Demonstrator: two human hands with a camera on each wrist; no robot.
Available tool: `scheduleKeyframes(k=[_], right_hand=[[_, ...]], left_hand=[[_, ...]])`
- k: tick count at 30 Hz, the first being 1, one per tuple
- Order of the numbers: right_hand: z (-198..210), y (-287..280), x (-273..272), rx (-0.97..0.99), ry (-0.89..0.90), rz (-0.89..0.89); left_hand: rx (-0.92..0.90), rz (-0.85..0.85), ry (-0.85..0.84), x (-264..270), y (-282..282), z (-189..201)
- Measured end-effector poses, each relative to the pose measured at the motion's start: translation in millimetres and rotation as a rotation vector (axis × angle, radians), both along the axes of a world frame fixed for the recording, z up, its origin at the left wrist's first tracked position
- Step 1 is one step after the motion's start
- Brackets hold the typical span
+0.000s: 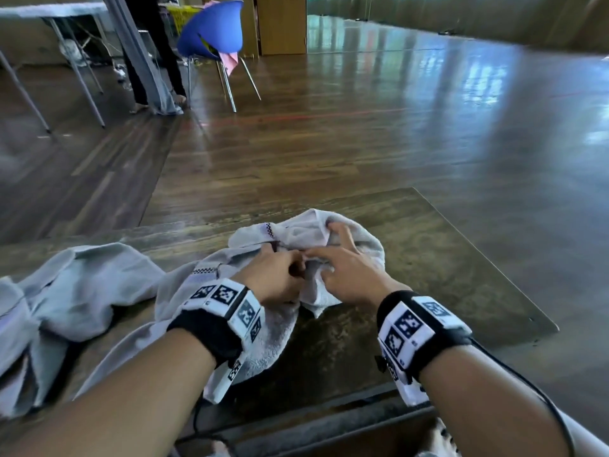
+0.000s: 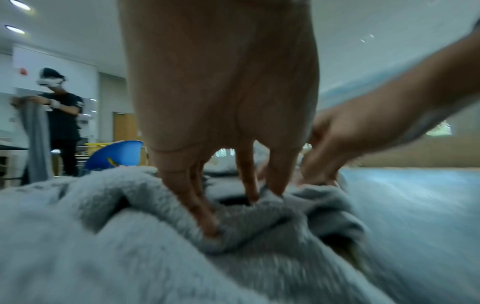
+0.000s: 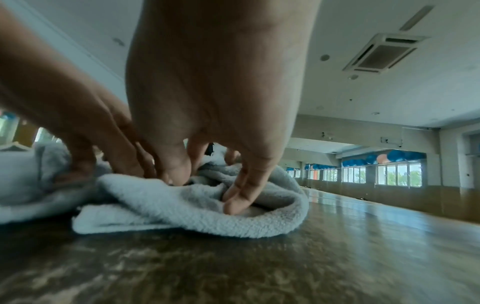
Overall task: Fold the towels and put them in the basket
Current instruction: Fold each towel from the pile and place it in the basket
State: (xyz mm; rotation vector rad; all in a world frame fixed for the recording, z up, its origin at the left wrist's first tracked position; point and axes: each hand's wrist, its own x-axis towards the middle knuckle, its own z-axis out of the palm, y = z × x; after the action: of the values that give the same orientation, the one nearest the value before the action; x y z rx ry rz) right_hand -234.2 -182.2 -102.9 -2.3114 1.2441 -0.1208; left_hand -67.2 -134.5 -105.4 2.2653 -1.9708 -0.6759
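A crumpled pale grey towel (image 1: 296, 232) with a checked band lies in the middle of the brown table (image 1: 445, 258). My left hand (image 1: 296, 268) has its fingers curled into the folds and pinches the cloth (image 2: 130, 205). My right hand (image 1: 336, 262) is just to the right and almost touches the left. In the right wrist view its thumb and bent fingers (image 3: 233, 201) grip a fold of the towel (image 3: 194, 216). A second grey towel (image 1: 82, 291) lies rumpled at the table's left end. No basket is clearly in view.
A dark rim (image 1: 329, 420) shows below the table's near edge; I cannot tell what it is. Beyond the table lies wooden floor. At the far left are a blue chair (image 1: 214, 31), a folding table, and a person (image 2: 62, 115) holding up a grey cloth.
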Motion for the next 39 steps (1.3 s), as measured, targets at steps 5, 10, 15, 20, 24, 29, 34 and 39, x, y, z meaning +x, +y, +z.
scheduleKeyframes(k=[5, 10, 15, 20, 24, 29, 34, 39], right_hand=[[-4.6, -5.2, 2.4, -0.071, 0.152, -0.104], [-1.0, -11.7, -22.6, -0.03, 0.186, -0.212], [-0.1, -8.1, -37.7, -0.021, 0.147, -0.192], [-13.1, 4.6, -41.5, -0.071, 0.138, -0.196], [-14.1, 7.1, -49.4, -0.137, 0.204, -0.132], [-2.4, -1.2, -45.2, -0.05, 0.017, -0.153], [9.2, -12.2, -46.7, -0.231, -0.359, -0.32], [27.2, -19.7, -66.3, -0.38, -0.69, -0.436]], left_hand=[[0.07, 0.141, -0.154, 28.6, 8.5, 5.4], [-0.09, 0.246, -0.17, 25.4, 14.9, 5.2], [-0.211, -0.045, -0.116, 0.9, 4.2, 4.3], [-0.303, 0.042, 0.052, -24.7, -7.8, 12.0], [-0.339, 0.231, 0.514, -46.7, -17.5, 21.4], [-0.349, 0.39, 1.086, -69.7, -17.8, 48.3], [-0.383, 0.399, 1.466, -71.5, -18.3, 71.4], [-0.514, 0.374, 1.362, -62.0, -21.0, 73.4]])
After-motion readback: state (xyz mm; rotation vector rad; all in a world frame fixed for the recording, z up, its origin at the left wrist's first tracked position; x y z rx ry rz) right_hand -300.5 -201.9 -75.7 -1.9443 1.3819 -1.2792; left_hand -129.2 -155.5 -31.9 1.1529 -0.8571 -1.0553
